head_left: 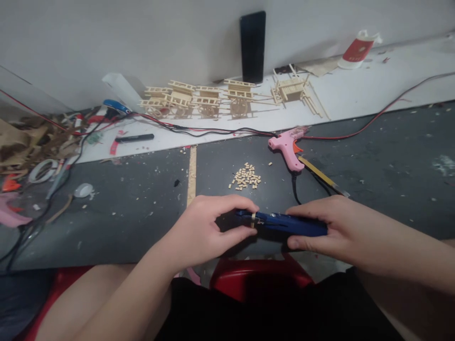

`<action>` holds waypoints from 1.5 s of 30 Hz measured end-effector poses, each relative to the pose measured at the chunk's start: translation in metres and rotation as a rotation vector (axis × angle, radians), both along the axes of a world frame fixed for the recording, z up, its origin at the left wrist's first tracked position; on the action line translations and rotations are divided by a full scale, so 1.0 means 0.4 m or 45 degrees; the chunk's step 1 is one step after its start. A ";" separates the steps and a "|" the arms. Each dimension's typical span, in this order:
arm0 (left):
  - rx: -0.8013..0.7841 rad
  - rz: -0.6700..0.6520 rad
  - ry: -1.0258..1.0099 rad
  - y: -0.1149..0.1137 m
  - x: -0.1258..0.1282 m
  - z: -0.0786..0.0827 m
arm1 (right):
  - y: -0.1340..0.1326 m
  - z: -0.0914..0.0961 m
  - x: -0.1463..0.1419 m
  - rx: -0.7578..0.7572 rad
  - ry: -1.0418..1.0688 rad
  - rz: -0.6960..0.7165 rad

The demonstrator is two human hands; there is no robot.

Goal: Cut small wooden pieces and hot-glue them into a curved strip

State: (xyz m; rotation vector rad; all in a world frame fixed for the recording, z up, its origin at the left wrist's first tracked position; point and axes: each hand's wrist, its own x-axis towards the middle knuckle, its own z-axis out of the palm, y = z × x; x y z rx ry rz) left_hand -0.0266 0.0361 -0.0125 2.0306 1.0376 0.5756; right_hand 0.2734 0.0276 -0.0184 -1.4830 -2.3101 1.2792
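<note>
My right hand [341, 229] is closed around a blue-handled hand cutter [302, 225], held level over the table's near edge with its jaws towards the left. My left hand [199, 232] pinches a short pale wooden stick [253, 219] between thumb and fingertips, right at the jaws. Whether the blades touch the stick I cannot tell. Just beyond the hands lies a small heap of cut wooden bits [246, 177], with one bit [270, 164] apart from it.
A pink glue gun [289, 149] lies beyond my right hand, beside a yellow-handled tool [318, 171]. Model wooden carts [209, 99] line the white ledge, near an upright phone [252, 47] and a red-and-white cup [358, 49]. Cables cross the table. Scraps [24, 147] clutter the left.
</note>
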 end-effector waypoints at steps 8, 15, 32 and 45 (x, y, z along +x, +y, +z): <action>-0.005 0.020 0.057 0.008 -0.001 -0.005 | -0.023 -0.028 -0.012 0.153 -0.170 0.001; -0.027 -0.021 0.138 0.007 -0.009 0.003 | -0.026 -0.017 -0.041 0.154 -0.272 -0.115; -0.043 -0.041 0.160 0.019 -0.014 -0.010 | -0.024 -0.021 -0.086 0.156 -0.538 -0.196; -0.084 -0.021 0.116 0.037 -0.019 -0.011 | -0.014 -0.022 -0.107 0.217 -0.618 -0.244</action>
